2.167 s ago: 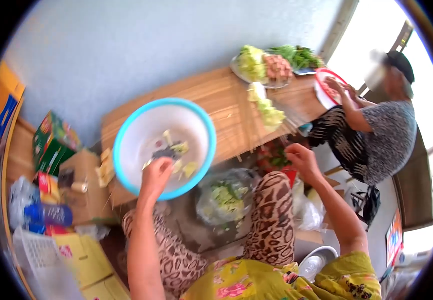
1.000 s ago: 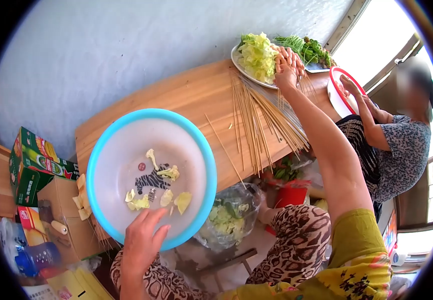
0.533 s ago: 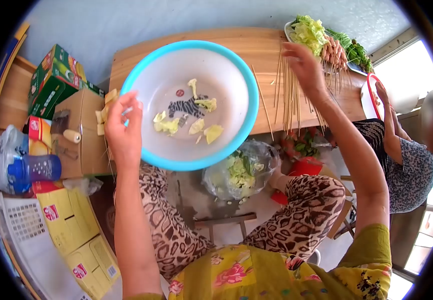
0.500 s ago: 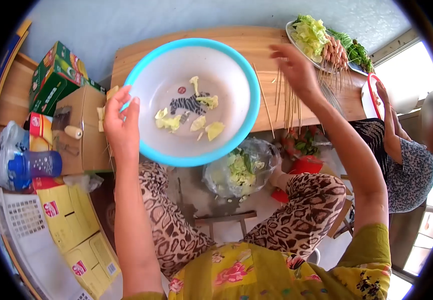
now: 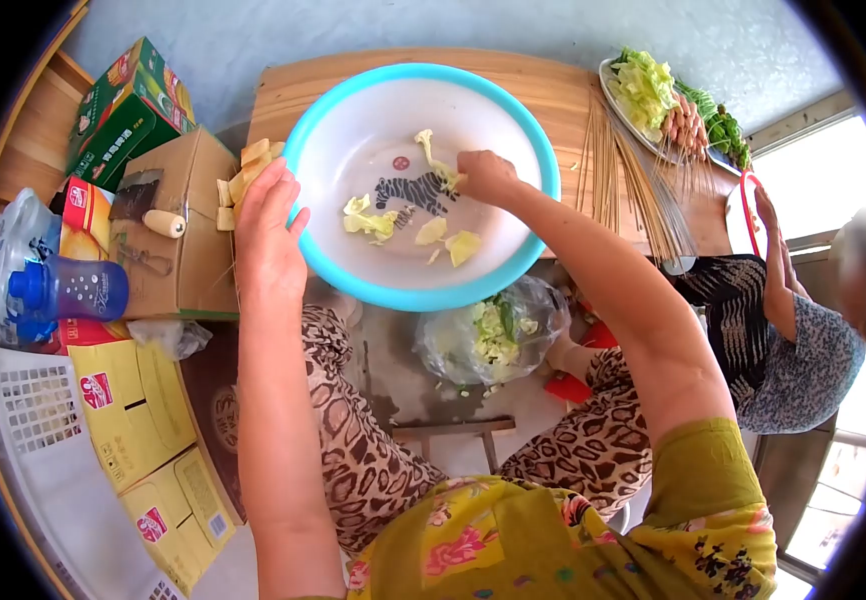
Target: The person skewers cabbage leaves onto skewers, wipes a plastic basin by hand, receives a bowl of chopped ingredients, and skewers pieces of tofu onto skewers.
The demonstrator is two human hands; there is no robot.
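Observation:
A white basin with a blue rim point(image 5: 551, 190) stands at the table's front edge. Inside it lie a pale stalked vegetable piece, like a cauliflower floret point(image 5: 425, 148), a frilly yellow-green piece point(image 5: 369, 220) and flat yellow leaf scraps point(image 5: 463, 248). My left hand point(image 5: 273, 230) rests against the rim's left side, fingers stretched out and thumb at the edge. Reaching into the basin, my right hand point(image 5: 490, 180) has its fingers closed on a floret at the right of the zebra print; my fingers partly hide it.
Bamboo skewers point(image 5: 621, 185) lie right of the basin. Behind them a plate point(image 5: 613, 95) holds lettuce, skewered pinkish food and greens. Below the basin sits a plastic bag of vegetable scraps point(image 5: 498, 340). Cartons point(image 5: 203, 200) and a blue bottle point(image 5: 78, 300) stand left. Another person point(image 5: 803, 350) sits at right.
My right hand has moved from above the skewers, left into the basin, and closed on a floret. My left hand stays by the rim. The view has shifted slightly.

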